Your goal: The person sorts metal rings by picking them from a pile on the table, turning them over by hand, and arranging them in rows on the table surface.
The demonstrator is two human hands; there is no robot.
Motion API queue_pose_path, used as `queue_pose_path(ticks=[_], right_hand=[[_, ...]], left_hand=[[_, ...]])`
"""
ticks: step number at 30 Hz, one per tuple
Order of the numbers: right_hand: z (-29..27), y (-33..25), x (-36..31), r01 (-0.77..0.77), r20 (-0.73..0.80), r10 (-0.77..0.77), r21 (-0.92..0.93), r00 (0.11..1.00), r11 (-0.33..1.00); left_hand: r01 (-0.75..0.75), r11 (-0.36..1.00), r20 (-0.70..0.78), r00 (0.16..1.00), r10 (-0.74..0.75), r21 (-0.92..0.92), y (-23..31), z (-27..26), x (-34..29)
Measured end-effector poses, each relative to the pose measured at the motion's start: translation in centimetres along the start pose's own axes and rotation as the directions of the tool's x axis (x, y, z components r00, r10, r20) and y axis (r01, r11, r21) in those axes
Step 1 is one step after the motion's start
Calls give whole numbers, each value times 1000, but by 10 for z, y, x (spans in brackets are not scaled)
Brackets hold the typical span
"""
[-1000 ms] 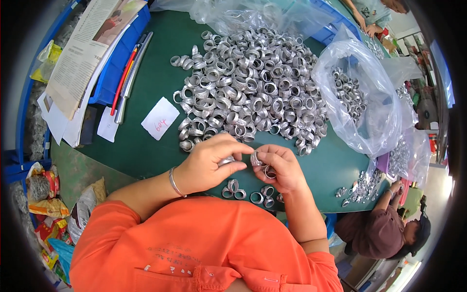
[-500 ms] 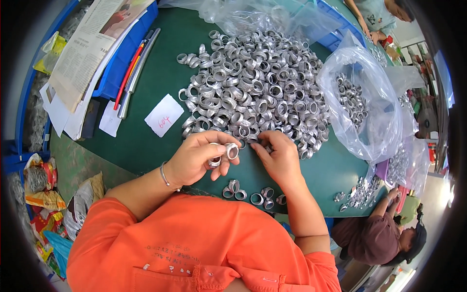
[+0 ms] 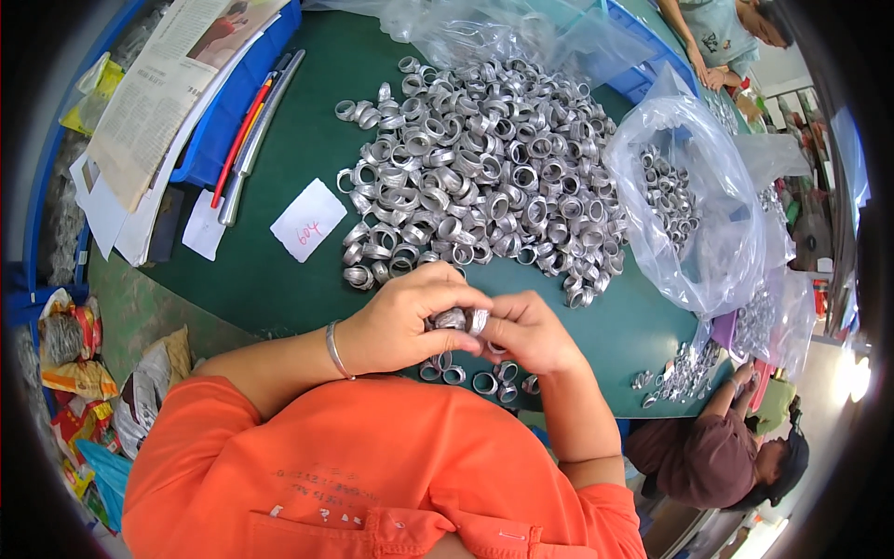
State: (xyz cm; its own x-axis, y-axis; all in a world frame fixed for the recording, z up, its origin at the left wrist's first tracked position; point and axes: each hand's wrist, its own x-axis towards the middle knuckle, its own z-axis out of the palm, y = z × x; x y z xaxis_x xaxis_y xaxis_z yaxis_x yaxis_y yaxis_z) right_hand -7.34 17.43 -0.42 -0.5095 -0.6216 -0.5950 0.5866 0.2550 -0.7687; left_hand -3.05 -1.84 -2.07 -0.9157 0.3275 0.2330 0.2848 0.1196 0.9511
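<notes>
My left hand (image 3: 399, 319) and my right hand (image 3: 533, 335) meet over the near edge of the table. The left fingers curl around silver metal rings (image 3: 451, 319). At its fingertips, another upright ring (image 3: 478, 322) touches both hands. Under the right fingers a further ring (image 3: 496, 348) partly shows; the right thumb and fingers are closed. Just beyond both hands lies a large heap of similar rings (image 3: 494, 177). A few loose rings (image 3: 484, 382) sit in small groups between my hands and my orange shirt, some partly covered by the hands.
A handwritten paper slip (image 3: 308, 221) lies left of the heap. Pens (image 3: 244, 140) and a blue bin (image 3: 200, 154) topped with newspaper (image 3: 168, 88) are farther left. On the right stands a transparent bag (image 3: 736, 252) holding rings, with small metal parts (image 3: 684, 373) nearby. Two co-workers sit at the right.
My right hand has come back from the heap's near edge toward my body with a ring. Both hands are now together, the left one turned more palm-down over its rings.
</notes>
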Motion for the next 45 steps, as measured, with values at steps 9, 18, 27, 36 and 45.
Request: queue_pose_path(ticks=[9, 18, 27, 36, 45], right_hand=[[11, -9, 28, 344, -155, -721, -798, 676, 494], [3, -7, 20, 310, -275, -614, -670, 740, 674], [-2, -6, 8, 141, -98, -123, 204, 988, 969], [4, -7, 8, 149, -129, -181, -228, 975, 962], [4, -10, 44, 223, -78, -829, -945, 553, 238]], left_hand=[[383, 383, 166, 856, -490, -841, -9, -16, -15], [355, 495, 87, 870, -485, -793, -3, -18, -9], [133, 982, -135, 979, -151, -135, -3, -2, -1], [79, 925, -70, 991, -113, -371, -11, -10, -1], [-23, 533, -159, 964, -211, -846, -34, -20, -6]])
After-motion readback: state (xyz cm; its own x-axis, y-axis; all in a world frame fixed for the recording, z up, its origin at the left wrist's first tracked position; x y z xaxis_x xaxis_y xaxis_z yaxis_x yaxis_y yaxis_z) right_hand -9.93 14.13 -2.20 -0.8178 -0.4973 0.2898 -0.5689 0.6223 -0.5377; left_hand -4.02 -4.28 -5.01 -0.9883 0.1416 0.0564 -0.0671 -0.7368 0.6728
